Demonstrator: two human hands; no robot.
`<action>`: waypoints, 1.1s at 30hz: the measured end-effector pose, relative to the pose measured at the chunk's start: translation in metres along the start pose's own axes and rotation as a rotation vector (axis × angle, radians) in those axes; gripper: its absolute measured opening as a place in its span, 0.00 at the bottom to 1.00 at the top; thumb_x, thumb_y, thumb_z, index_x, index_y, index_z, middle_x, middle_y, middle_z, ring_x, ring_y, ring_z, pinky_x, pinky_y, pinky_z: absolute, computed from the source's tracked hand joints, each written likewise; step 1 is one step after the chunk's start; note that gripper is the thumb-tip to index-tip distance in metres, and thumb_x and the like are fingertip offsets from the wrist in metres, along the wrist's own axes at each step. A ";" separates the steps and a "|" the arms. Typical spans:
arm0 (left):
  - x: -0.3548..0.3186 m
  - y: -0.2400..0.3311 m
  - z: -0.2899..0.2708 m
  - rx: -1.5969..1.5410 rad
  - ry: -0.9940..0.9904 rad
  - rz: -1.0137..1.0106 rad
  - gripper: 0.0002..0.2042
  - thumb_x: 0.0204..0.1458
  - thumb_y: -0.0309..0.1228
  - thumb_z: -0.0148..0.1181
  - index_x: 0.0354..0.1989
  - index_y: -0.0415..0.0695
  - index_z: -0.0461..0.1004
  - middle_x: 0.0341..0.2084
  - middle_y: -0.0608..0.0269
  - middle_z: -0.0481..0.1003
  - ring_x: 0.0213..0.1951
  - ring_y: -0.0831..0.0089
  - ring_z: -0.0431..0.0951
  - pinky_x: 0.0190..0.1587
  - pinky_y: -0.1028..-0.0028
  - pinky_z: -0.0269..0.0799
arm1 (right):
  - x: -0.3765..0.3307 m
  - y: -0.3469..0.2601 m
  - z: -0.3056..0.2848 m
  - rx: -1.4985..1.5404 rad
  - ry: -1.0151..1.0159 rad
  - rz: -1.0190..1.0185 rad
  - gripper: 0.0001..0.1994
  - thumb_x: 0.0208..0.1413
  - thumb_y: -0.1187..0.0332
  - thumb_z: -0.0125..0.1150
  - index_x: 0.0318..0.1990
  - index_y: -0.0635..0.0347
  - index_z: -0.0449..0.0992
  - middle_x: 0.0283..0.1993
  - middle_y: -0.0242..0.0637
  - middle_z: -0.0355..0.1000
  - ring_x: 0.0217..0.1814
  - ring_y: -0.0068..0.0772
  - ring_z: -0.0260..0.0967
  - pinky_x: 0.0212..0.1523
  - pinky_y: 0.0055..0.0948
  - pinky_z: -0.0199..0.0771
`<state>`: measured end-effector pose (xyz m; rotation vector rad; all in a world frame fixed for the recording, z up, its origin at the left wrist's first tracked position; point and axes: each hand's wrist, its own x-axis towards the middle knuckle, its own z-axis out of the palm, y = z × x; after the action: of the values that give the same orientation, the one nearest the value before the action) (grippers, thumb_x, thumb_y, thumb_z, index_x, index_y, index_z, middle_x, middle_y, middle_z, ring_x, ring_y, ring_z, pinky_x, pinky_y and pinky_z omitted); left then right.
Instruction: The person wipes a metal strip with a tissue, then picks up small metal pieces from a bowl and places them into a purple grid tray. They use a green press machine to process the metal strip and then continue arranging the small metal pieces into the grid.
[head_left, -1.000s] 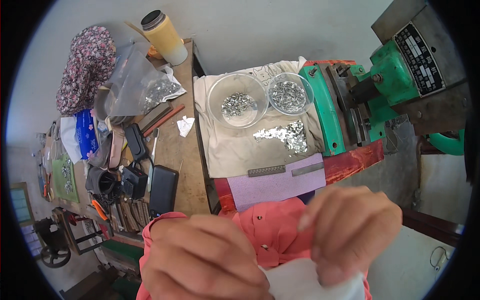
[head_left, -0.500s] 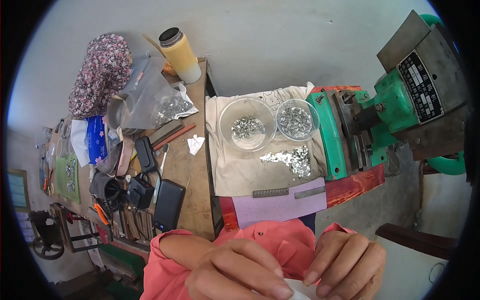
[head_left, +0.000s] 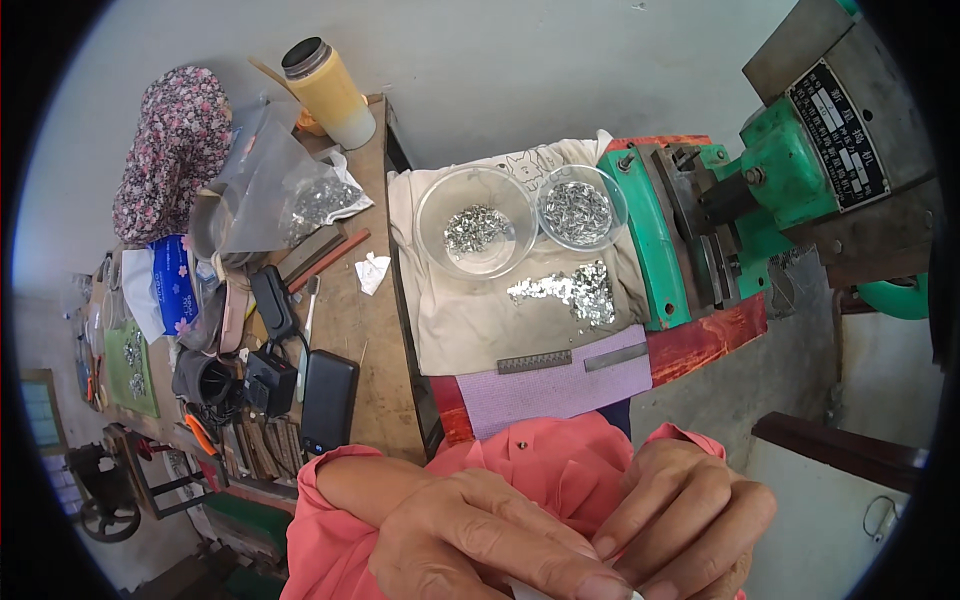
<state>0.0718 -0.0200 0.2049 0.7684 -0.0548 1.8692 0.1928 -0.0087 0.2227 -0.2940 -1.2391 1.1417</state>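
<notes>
White scrap [head_left: 625,594], barely visible at the bottom edge, pinched between fingertips of left hand [head_left: 490,545] and right hand [head_left: 685,520], both curled closed over a pink garment [head_left: 540,465]. On the tabletop [head_left: 350,330] beyond: two glass bowls [head_left: 478,208] of metal pieces, loose pile [head_left: 570,290] on cloth, green machine [head_left: 760,190] at right.

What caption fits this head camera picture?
Two hands, left hand and right hand, pinch white paper near bowls.
</notes>
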 end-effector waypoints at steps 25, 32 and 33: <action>0.011 0.004 -0.008 0.094 -0.187 -0.049 0.05 0.49 0.22 0.68 0.35 0.39 0.81 0.41 0.41 0.78 0.35 0.65 0.78 0.37 0.77 0.76 | -0.001 0.011 0.011 -0.099 0.031 -0.242 0.16 0.49 0.58 0.74 0.33 0.59 0.76 0.29 0.34 0.68 0.33 0.32 0.70 0.34 0.28 0.78; -0.003 -0.010 0.010 0.067 0.025 0.005 0.07 0.49 0.24 0.69 0.36 0.40 0.82 0.39 0.43 0.78 0.34 0.68 0.77 0.37 0.79 0.73 | -0.014 0.024 0.078 -0.308 0.704 -0.175 0.20 0.50 0.58 0.73 0.26 0.55 0.65 0.23 0.32 0.64 0.27 0.29 0.64 0.24 0.23 0.65; -0.002 -0.007 0.006 0.084 -0.026 -0.012 0.07 0.49 0.25 0.69 0.37 0.41 0.82 0.39 0.44 0.79 0.35 0.69 0.77 0.38 0.78 0.72 | -0.012 0.029 0.077 -0.325 0.694 -0.236 0.20 0.50 0.58 0.73 0.26 0.55 0.64 0.23 0.31 0.63 0.25 0.28 0.62 0.23 0.23 0.62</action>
<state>0.0812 -0.0205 0.2070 0.8495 0.0119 1.8591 0.1140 -0.0340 0.2228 -0.7027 -0.7995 0.5484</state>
